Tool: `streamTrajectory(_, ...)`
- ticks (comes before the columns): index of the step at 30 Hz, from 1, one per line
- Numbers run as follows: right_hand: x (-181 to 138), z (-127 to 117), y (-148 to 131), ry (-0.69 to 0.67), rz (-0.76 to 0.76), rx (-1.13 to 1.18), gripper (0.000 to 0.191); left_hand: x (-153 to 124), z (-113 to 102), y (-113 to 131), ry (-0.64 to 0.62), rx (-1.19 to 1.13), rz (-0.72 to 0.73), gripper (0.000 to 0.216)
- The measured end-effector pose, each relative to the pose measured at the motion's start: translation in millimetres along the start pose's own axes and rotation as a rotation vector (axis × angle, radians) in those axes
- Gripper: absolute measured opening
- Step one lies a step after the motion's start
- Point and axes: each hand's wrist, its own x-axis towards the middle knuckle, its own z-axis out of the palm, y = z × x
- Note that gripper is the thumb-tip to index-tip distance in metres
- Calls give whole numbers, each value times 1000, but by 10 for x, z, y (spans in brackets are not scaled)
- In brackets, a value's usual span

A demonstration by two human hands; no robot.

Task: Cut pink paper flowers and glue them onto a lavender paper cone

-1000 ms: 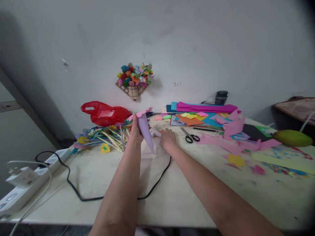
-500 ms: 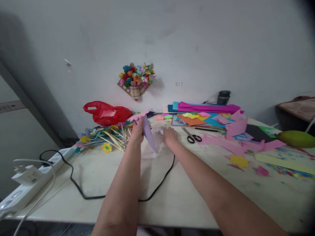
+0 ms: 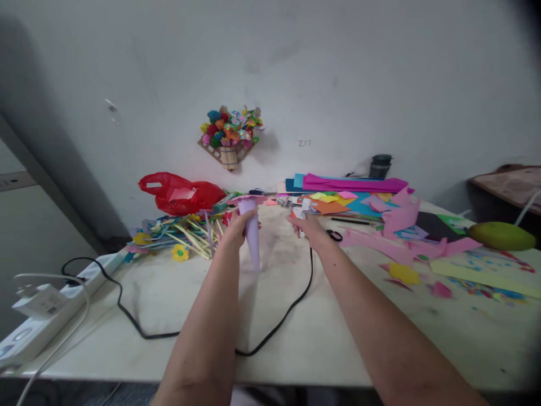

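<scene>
White wall (image 3: 380, 67) marked "217" (image 3: 304, 143), cluttered table (image 3: 321, 338)

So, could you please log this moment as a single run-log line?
left hand: holds lilac paper cone upright | right hand: grips glue gun, black cord trailing | scissors beside right hand | table: paper scraps

Between your left hand (image 3: 236, 231) and right hand (image 3: 310, 225) the worktop (image 3: 346, 332) lies bare, so a hand can pass there. Below your right hand the black cable (image 3: 279, 321) crosses the near surface toward the power strip (image 3: 38, 327). Left of your left hand, paper strips (image 3: 186, 231) and a red bag (image 3: 180, 194) block the way. Right of your right hand, scissors (image 3: 336, 235) lie close; pink paper scraps (image 3: 401, 239) crowd the space beyond.
</scene>
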Motion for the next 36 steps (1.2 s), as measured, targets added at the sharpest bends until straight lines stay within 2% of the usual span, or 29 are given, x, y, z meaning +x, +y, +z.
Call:
streamTrajectory(3,-96,-30,-25,-136,-32,166,38,-14,40,-26,46,74,-26,51)
streamTrajectory(8,-160,-96,-84,-285,-12,203,40,-53,111,-30,127,192,-61,48)
streamTrajectory(11,-160,-95,-95,-324,-17,205,42,-44,117,-40,147,233,-88,51)
streamTrajectory(23,-191,69,-126,-241,-115,140,40,-7,107,-115,174,261,-85,62)
streamTrajectory(36,-196,131,-127,-169,-102,51,35,81,88,-206,172,292,-50,75)
